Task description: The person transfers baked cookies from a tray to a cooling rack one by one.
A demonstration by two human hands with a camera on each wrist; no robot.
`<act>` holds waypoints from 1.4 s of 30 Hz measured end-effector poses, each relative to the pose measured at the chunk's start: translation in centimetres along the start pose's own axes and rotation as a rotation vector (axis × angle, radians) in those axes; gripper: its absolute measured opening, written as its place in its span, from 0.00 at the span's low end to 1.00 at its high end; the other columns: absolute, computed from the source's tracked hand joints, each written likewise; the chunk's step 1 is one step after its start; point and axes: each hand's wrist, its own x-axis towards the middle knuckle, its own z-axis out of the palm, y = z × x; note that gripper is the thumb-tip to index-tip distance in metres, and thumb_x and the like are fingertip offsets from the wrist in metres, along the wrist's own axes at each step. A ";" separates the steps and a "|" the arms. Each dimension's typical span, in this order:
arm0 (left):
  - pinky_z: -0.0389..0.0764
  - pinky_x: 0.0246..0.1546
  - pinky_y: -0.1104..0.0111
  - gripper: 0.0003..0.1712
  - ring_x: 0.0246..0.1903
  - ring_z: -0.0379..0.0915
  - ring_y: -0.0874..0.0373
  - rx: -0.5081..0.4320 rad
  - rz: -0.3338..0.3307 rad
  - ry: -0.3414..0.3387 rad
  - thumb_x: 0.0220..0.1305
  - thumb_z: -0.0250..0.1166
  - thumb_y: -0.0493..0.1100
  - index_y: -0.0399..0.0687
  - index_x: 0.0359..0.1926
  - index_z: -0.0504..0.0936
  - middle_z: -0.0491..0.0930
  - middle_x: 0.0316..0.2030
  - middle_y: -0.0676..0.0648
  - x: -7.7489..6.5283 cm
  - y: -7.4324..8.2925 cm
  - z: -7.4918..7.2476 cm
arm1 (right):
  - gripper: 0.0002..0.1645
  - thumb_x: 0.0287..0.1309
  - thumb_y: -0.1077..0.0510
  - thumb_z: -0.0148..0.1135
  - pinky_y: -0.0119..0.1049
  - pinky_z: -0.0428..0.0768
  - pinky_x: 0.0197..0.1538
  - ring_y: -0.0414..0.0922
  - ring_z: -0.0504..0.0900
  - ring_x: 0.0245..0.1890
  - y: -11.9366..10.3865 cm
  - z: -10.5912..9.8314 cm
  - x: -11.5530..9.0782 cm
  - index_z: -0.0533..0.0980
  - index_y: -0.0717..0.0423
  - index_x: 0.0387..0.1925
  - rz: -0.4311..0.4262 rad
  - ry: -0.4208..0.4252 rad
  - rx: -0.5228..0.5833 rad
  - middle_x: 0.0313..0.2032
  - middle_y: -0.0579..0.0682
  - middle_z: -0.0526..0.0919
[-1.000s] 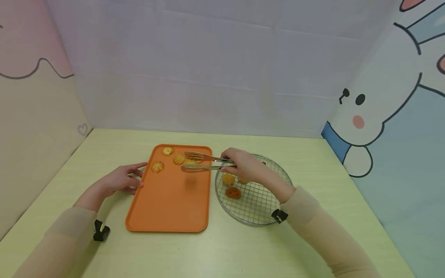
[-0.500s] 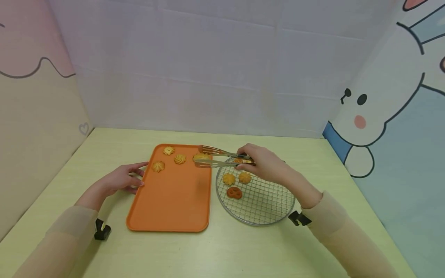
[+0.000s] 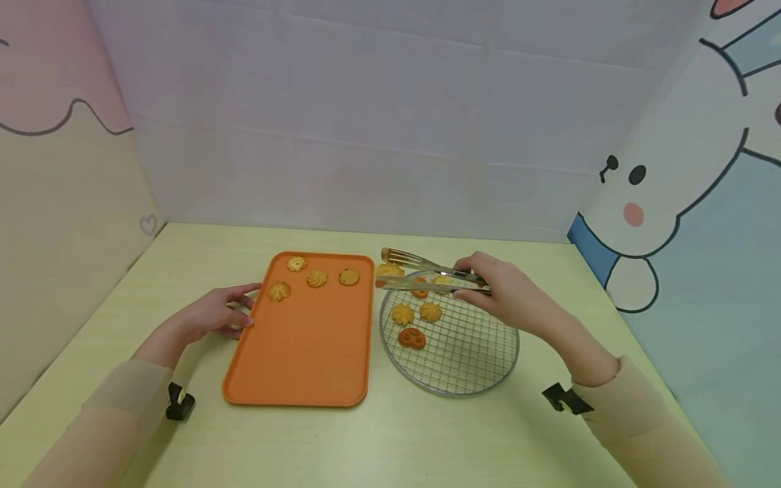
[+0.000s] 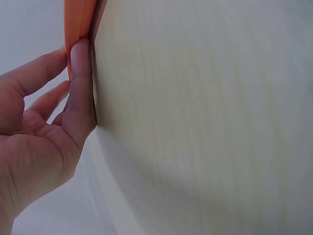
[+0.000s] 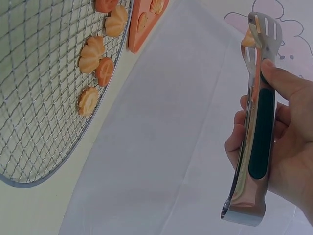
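My right hand (image 3: 506, 291) grips metal tongs (image 5: 261, 127) with dark green handle panels, held above the far left part of the round wire rack (image 3: 470, 369). A yellow cookie (image 3: 390, 270) sits between the tongs' slotted tips. With its fingertips, my left hand (image 3: 216, 313) touches the left rim of an orange tray (image 3: 299, 359); the left wrist view shows fairly straight fingers against that rim. Several cookies lie near the tray's far end, among them a swirled cookie (image 3: 316, 279) and a flat round cookie (image 3: 350, 276).
On the rack are pretzel-shaped cookies (image 3: 412, 338) and yellow scalloped cookies (image 3: 403, 314). Tray and rack stand side by side on a pale wood-grain table (image 3: 427, 440). A white wall sheet (image 3: 366, 135) rises behind, with printed panels on both sides.
My right hand has moved to the right, carrying the tongs from over the tray to the rack's left edge, a cookie between their tips. The left hand stays at the tray rim.
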 end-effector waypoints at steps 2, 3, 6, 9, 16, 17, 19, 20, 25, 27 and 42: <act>0.84 0.35 0.61 0.47 0.34 0.75 0.55 -0.001 0.006 0.000 0.59 0.63 0.33 0.43 0.74 0.46 0.61 0.52 0.35 0.0 0.1 0.0 | 0.23 0.58 0.53 0.64 0.44 0.80 0.44 0.47 0.79 0.42 0.3 -0.2 -0.5 0.72 0.58 0.53 0.003 0.015 -0.010 0.46 0.51 0.79; 0.84 0.35 0.61 0.47 0.34 0.75 0.55 -0.002 0.011 -0.001 0.59 0.63 0.33 0.43 0.74 0.46 0.61 0.52 0.35 -0.1 0.1 0.0 | 0.23 0.58 0.53 0.64 0.44 0.80 0.44 0.47 0.79 0.42 0.4 -0.2 -0.8 0.73 0.59 0.53 0.006 0.023 -0.014 0.46 0.52 0.79; 0.84 0.35 0.61 0.47 0.33 0.75 0.55 -0.004 0.017 -0.001 0.59 0.63 0.33 0.43 0.74 0.46 0.62 0.53 0.34 -0.1 0.2 -0.1 | 0.23 0.57 0.54 0.65 0.45 0.79 0.45 0.47 0.78 0.42 0.8 -0.3 -1.5 0.73 0.59 0.52 0.021 0.036 -0.022 0.46 0.52 0.79; 0.84 0.35 0.61 0.47 0.33 0.75 0.55 -0.004 0.016 0.000 0.59 0.63 0.33 0.43 0.74 0.46 0.62 0.53 0.34 -0.1 0.2 -0.1 | 0.23 0.56 0.55 0.66 0.44 0.80 0.44 0.46 0.78 0.42 1.3 -0.3 -2.2 0.73 0.59 0.51 0.038 0.042 -0.018 0.46 0.52 0.79; 0.84 0.35 0.61 0.48 0.34 0.75 0.55 -0.008 0.007 0.000 0.59 0.63 0.33 0.44 0.74 0.46 0.61 0.53 0.35 0.2 -0.1 -0.1 | 0.21 0.55 0.57 0.66 0.40 0.79 0.38 0.43 0.76 0.37 2.3 -0.1 -4.0 0.73 0.59 0.50 0.044 0.065 -0.005 0.43 0.51 0.79; 0.84 0.35 0.61 0.48 0.34 0.75 0.55 -0.008 0.006 0.001 0.59 0.63 0.33 0.44 0.74 0.46 0.61 0.53 0.35 0.2 -0.1 -0.1 | 0.21 0.55 0.57 0.67 0.39 0.79 0.37 0.42 0.76 0.36 2.4 0.0 -4.2 0.73 0.59 0.50 0.040 0.070 -0.006 0.42 0.50 0.79; 0.84 0.35 0.61 0.48 0.34 0.75 0.55 -0.009 0.003 0.001 0.59 0.63 0.33 0.44 0.74 0.46 0.61 0.53 0.35 0.2 0.0 -0.1 | 0.21 0.54 0.58 0.67 0.37 0.79 0.36 0.40 0.75 0.35 2.8 0.2 -4.8 0.73 0.58 0.49 0.032 0.081 -0.011 0.41 0.49 0.79; 0.84 0.35 0.61 0.48 0.34 0.75 0.55 -0.009 0.003 0.001 0.59 0.63 0.33 0.44 0.74 0.46 0.61 0.53 0.35 0.2 0.0 -0.1 | 0.21 0.54 0.58 0.67 0.36 0.79 0.35 0.39 0.75 0.34 3.0 0.3 -5.0 0.74 0.58 0.49 0.029 0.085 -0.015 0.41 0.49 0.79; 0.84 0.36 0.61 0.47 0.34 0.75 0.55 -0.010 0.004 -0.001 0.59 0.63 0.33 0.44 0.74 0.46 0.61 0.52 0.36 0.2 0.0 -0.2 | 0.21 0.54 0.57 0.67 0.34 0.78 0.34 0.38 0.74 0.33 3.8 1.0 -6.1 0.74 0.58 0.49 0.047 0.078 -0.020 0.41 0.48 0.78; 0.84 0.36 0.61 0.47 0.34 0.75 0.55 -0.010 0.000 0.003 0.59 0.63 0.33 0.44 0.74 0.47 0.61 0.52 0.36 0.3 -0.1 -0.3 | 0.21 0.54 0.57 0.67 0.34 0.78 0.34 0.38 0.74 0.33 4.2 1.3 -6.5 0.74 0.58 0.49 0.058 0.070 -0.018 0.41 0.47 0.78; 0.84 0.35 0.61 0.47 0.34 0.76 0.56 -0.011 0.003 0.008 0.59 0.63 0.33 0.44 0.74 0.47 0.61 0.52 0.35 0.0 -0.1 0.0 | 0.21 0.51 0.58 0.69 0.42 0.81 0.41 0.46 0.80 0.41 6.5 4.2 -8.4 0.74 0.58 0.47 0.055 0.058 -0.024 0.43 0.49 0.79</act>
